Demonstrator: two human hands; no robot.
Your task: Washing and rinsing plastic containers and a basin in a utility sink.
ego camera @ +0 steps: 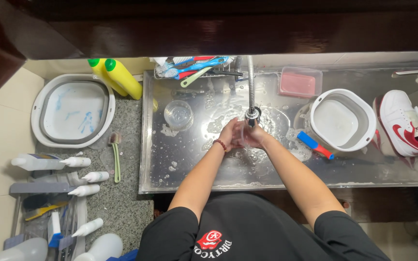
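Spanning most of the view, the steel sink (194, 164) is wet and flecked with suds, a broad trough wide enough to take several things at once. On the speckled surface (126, 193) to its left sits a grey-and-white basin (42, 125) streaked with blue, and a smaller white basin (364, 113) stands inside the sink at the right, tilted slightly against the wall, perhaps to drain. Beyond it at the far right lie white and red sneakers (405, 123), resting on their sides so the uppers face up. Two yellow bottles (117, 77) with green caps lean at the far left corner, close at hand, and a row of white squeeze bottles (85, 176) lies in a rack at the near left. A clear pink tub (300, 83) stands at the far wall, a rack of brushes (197, 66) beside it. A round clear glass bowl (178, 115) sits in the sink left of the tap (251, 96), whose long neck hangs down over the middle. Directly beneath its spout the left hand (228, 135) and the right hand (253, 136) are pressed together, fingers overlapped and cupped; whether they enclose some small clear thing cannot be told. A blue and red brush (314, 145) lies just right of them, and a green-handled brush (116, 157) rests on the surface.
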